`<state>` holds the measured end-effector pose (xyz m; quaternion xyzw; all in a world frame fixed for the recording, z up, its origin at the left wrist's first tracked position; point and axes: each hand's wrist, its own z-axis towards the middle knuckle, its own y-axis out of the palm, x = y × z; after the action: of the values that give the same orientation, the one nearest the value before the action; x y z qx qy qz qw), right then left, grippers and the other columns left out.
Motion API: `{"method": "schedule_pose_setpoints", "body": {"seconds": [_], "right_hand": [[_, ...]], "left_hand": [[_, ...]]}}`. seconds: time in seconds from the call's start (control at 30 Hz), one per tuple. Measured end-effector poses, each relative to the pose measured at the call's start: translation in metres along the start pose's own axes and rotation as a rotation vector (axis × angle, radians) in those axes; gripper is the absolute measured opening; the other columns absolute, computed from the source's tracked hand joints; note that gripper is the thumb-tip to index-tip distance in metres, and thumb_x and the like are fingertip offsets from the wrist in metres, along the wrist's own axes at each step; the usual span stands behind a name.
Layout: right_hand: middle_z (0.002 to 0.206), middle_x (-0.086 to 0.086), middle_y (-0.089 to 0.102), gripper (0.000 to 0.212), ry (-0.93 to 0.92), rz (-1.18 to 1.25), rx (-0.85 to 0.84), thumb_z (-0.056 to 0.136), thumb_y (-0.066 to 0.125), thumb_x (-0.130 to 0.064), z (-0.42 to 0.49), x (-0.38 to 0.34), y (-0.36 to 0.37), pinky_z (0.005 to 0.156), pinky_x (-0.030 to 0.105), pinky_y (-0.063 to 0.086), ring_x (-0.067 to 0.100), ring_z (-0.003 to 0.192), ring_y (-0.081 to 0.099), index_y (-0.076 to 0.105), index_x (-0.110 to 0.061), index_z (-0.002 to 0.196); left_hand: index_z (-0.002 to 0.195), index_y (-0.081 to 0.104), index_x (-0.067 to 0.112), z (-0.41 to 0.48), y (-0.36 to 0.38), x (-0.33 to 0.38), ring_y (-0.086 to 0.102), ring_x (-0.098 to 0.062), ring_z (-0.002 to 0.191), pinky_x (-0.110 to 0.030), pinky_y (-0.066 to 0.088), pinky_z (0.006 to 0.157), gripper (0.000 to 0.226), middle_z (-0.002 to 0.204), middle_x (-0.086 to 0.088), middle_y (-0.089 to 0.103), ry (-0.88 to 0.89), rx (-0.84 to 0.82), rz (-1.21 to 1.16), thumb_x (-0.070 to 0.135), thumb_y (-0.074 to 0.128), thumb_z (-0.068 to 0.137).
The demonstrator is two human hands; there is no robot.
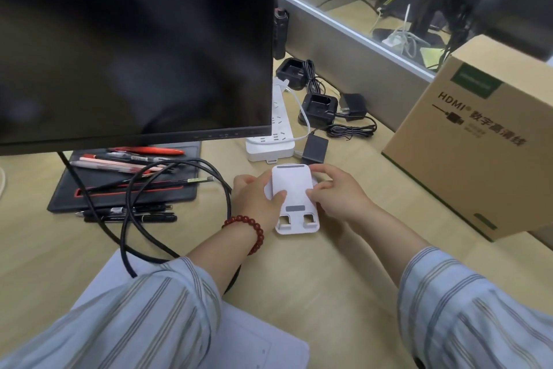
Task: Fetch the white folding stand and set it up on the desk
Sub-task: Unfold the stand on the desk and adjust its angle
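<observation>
The white folding stand point(294, 189) stands on the wooden desk point(344, 273) in front of me, its back plate tilted up and its two front lips resting on the desk. My left hand point(257, 201) grips the stand's left edge, thumb on the plate; a red bead bracelet circles that wrist. My right hand point(338, 192) grips the right edge, fingers curled over the plate's side. Part of the stand's base is hidden behind both hands.
A large dark monitor point(134, 45) fills the upper left, its base point(125, 186) holding several pens. A black cable point(155, 243) loops by my left arm. A white power strip point(278, 129), black chargers point(320, 108) and a cardboard HDMI box point(478, 141) lie behind and to the right. Paper point(254, 344) lies near me.
</observation>
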<state>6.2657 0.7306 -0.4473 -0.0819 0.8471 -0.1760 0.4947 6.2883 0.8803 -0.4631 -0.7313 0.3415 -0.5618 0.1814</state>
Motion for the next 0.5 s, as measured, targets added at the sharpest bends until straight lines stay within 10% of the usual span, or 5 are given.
{"method": "schedule_pose_setpoints", "body": {"seconds": [0.5], "right_hand": [[0.078, 0.003, 0.066, 0.041, -0.021, -0.073, 0.002, 0.087, 0.06, -0.015, 0.0, 0.001, 0.001, 0.064, 0.023, 0.044, 0.011, 0.069, 0.057, 0.051, -0.028, 0.125]], "left_hand": [[0.146, -0.015, 0.027, -0.008, -0.015, -0.008, 0.035, -0.02, 0.134, -0.035, 0.033, 0.11, 0.08, 0.149, -0.003, 0.035, 0.186, -0.271, 0.001, 0.011, 0.04, 0.09]]}}
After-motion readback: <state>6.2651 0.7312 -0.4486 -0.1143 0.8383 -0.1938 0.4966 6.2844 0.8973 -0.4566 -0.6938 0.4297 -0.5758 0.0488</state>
